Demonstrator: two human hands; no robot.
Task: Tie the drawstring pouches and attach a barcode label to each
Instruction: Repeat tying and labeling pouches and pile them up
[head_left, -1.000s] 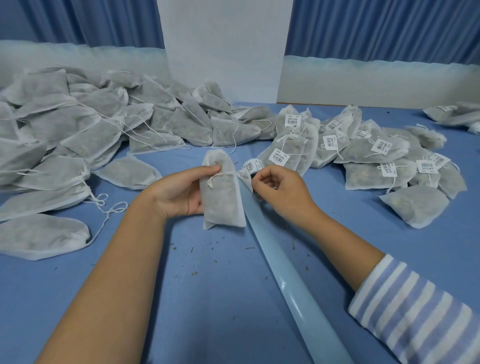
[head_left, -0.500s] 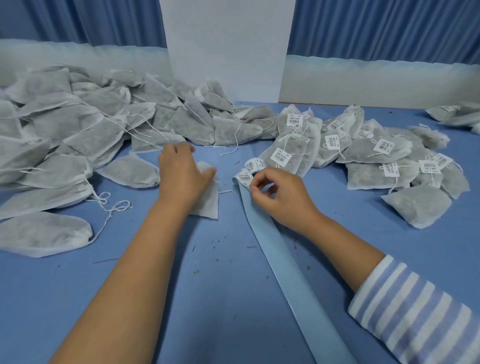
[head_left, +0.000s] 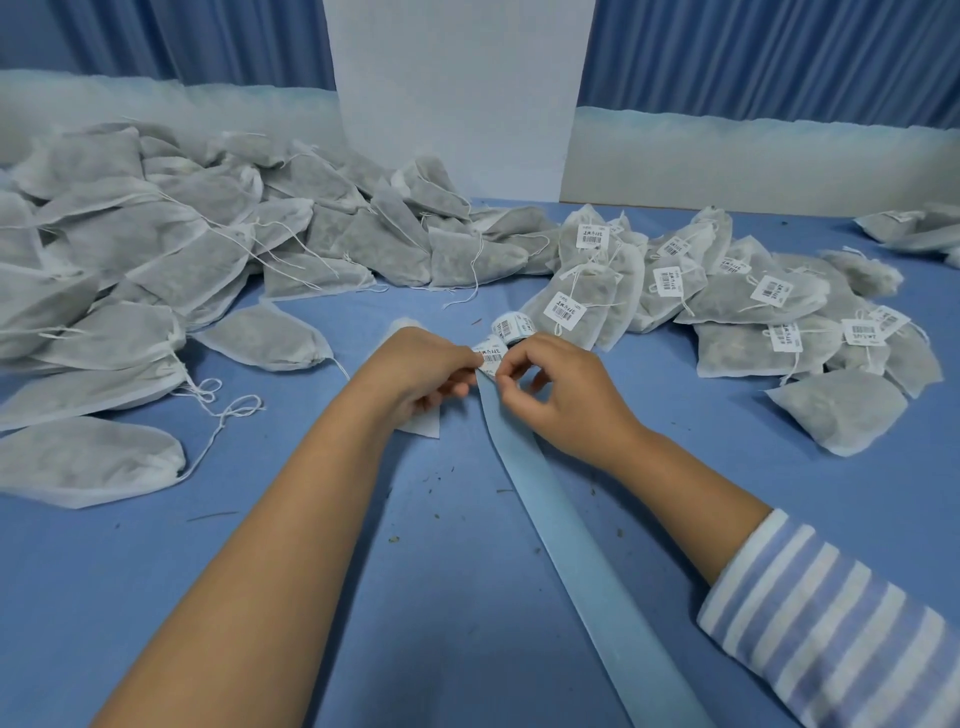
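Note:
A white barcode label (head_left: 491, 358) sits at the top end of a long pale-blue backing strip (head_left: 566, 540). My left hand (head_left: 423, 371) pinches the label's left edge and lies over a grey drawstring pouch (head_left: 422, 423), which is mostly hidden under it. My right hand (head_left: 558, 387) pinches the strip just right of the label, fingers curled. A small roll of labels (head_left: 511, 327) lies just beyond both hands.
A big heap of unlabelled grey pouches (head_left: 156, 270) with loose white strings fills the left and back of the blue table (head_left: 441, 597). Labelled pouches (head_left: 727, 301) are piled at the right. A white panel (head_left: 457, 93) stands behind.
My left hand laid the pouch flat on the table, then moved right over it and took hold of the label at the strip's end. My right hand stayed at the strip.

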